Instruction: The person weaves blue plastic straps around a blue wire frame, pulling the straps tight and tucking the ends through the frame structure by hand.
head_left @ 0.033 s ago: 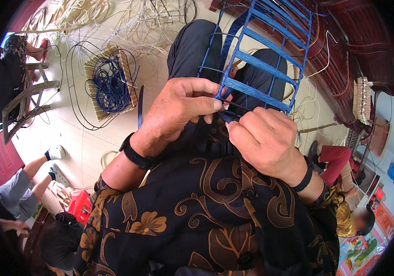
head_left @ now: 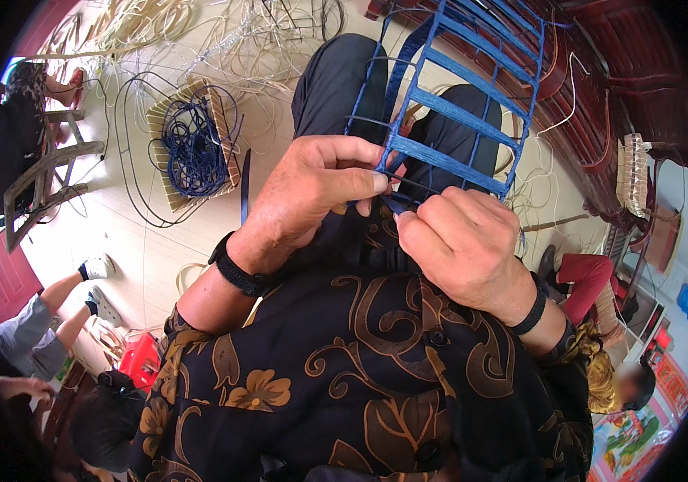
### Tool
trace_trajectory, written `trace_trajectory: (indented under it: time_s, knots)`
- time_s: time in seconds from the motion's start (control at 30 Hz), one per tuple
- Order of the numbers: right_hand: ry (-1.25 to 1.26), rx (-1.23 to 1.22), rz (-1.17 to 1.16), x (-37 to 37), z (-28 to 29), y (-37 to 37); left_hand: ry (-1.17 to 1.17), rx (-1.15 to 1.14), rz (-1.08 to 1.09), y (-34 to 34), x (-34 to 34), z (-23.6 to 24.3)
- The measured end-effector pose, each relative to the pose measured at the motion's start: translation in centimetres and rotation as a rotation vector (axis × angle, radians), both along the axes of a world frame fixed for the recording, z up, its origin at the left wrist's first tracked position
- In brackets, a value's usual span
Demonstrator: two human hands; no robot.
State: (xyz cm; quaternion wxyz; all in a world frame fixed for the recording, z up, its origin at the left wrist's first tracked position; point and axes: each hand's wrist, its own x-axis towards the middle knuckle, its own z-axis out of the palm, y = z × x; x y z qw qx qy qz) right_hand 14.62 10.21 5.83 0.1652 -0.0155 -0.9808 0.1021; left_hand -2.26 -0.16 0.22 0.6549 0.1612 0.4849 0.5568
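Observation:
A blue ladder-like frame (head_left: 464,120) of flat woven bands and thin cords rests over my knees, stretching away toward the upper right. My left hand (head_left: 308,193) pinches its near left corner between thumb and fingers. Just to the right, my right hand (head_left: 464,245) is closed, with a blue strip (head_left: 398,204) coming out between its thumb and forefinger. That strip runs to the frame's near corner, close to the left fingertips. The rest of what the right fingers grip is hidden inside the hand.
On the floor at left, a tan slatted basket (head_left: 161,177) holds tangled blue cord (head_left: 193,149). Pale strips (head_left: 143,24) lie strewn at the back. A wooden stool (head_left: 51,173) stands far left, dark red furniture (head_left: 573,124) at right. Other people sit on both sides.
My hands and the blue frame look the same as before. At the lower left, another person's hand has shifted slightly.

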Motion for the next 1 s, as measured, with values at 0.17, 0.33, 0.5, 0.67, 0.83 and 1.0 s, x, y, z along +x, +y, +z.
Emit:
trace_trajectory:
  time_s: [0.17,0.33,0.5,0.67,0.83,1.0]
  knots:
    - [-0.038,-0.01,0.019,-0.1,0.2,0.0,-0.037,-0.04,0.038,0.7,0.3,0.4]
    - [-0.097,-0.116,0.03,0.1,-0.2,0.1,-0.082,-0.062,0.062,1.2,0.5,0.5]
    - [-0.099,-0.232,-0.026,0.6,-1.2,0.0,-0.102,-0.054,0.052,1.1,0.5,0.0]
    - [-0.133,-0.168,-0.063,0.7,-1.0,0.0,-0.113,-0.037,0.034,1.3,0.4,-0.1]
    - [-0.158,-0.134,-0.062,0.6,-0.5,0.1,-0.098,-0.038,-0.027,1.4,-0.1,-0.3]
    - [-0.149,-0.079,-0.094,0.9,-0.3,0.0,-0.175,-0.045,-0.047,1.2,-0.8,0.0]
